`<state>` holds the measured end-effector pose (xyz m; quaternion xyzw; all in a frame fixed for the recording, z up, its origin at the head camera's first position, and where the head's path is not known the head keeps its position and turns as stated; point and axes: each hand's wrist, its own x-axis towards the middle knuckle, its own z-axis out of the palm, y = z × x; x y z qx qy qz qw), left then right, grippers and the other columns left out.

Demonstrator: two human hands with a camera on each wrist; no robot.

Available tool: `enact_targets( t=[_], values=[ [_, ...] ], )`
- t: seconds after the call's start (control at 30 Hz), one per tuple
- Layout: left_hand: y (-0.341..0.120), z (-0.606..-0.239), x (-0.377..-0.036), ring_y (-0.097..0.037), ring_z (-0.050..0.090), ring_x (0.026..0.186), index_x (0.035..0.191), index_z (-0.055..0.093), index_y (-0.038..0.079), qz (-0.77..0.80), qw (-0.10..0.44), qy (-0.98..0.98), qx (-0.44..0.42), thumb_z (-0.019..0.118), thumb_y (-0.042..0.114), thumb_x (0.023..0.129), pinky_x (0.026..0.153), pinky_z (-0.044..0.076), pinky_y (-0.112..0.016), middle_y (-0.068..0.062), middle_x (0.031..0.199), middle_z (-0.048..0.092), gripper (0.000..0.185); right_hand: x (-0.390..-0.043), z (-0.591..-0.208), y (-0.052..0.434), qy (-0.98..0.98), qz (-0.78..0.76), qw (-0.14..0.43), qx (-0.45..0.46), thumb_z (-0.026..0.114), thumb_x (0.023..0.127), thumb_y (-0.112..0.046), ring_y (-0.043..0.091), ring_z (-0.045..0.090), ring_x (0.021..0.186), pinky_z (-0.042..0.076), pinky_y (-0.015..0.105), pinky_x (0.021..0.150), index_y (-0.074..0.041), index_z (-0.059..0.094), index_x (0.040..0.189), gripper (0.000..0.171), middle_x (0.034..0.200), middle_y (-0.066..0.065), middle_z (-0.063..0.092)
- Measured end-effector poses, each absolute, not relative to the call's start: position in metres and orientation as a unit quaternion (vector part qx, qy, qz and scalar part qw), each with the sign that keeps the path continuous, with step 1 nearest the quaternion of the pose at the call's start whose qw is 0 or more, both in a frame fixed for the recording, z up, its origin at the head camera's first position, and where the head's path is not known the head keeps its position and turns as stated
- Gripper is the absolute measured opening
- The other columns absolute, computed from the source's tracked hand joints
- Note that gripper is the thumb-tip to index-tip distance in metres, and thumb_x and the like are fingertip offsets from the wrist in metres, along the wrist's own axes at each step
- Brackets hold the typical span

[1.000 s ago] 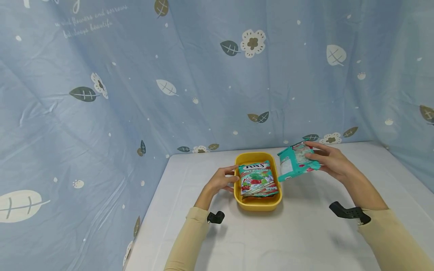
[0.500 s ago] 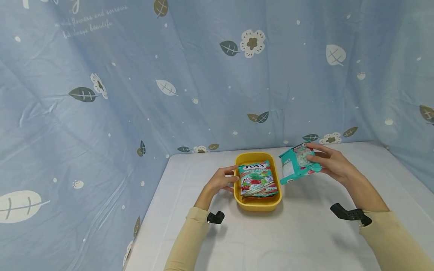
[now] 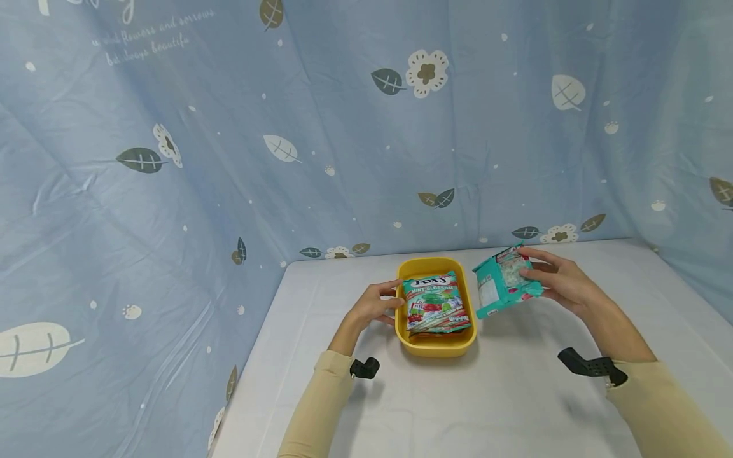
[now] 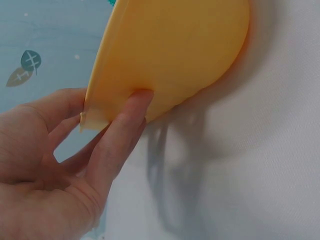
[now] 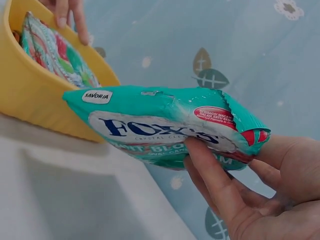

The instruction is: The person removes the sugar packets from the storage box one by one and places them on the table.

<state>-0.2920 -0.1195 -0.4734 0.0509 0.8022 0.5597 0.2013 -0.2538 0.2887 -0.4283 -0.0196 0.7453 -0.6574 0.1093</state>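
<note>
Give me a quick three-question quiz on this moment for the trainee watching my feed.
1. True or false: the right hand holds the teal candy bag in the air beside the yellow tub.
2. What does the left hand grip?
A. the tub's rim
B. the teal bag
C. the cloth backdrop
3. Fill in: the candy bags in the tub lie ____ its walls.

Key:
1. True; the bag is off the white table, to the tub's right.
2. A; the left wrist view shows its thumb on the outer wall.
3. inside

L hand on yellow tub; R hand holds teal candy bag.
</note>
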Motion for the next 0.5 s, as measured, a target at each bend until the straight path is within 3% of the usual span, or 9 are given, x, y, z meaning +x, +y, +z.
enact_targets(
  t=[0.5],
  values=[
    [-0.119, -0.473, -0.291, -0.024, 0.069, 0.096, 0.145, 0.049, 0.027, 0.559, 0.200, 0.804, 0.048, 0.069, 0.018, 0.092, 0.065, 0.064, -0.039, -0.018, 0.144, 0.048, 0.057, -0.256, -0.441, 0.287, 0.750, -0.650, 0.122, -0.021, 0.065, 0.095, -0.033, 0.008, 0.068, 0.092, 0.063, 0.028, 0.080, -0.020, 0.025, 0.157, 0.075, 0.116, -0.008, 0.053]
  ],
)
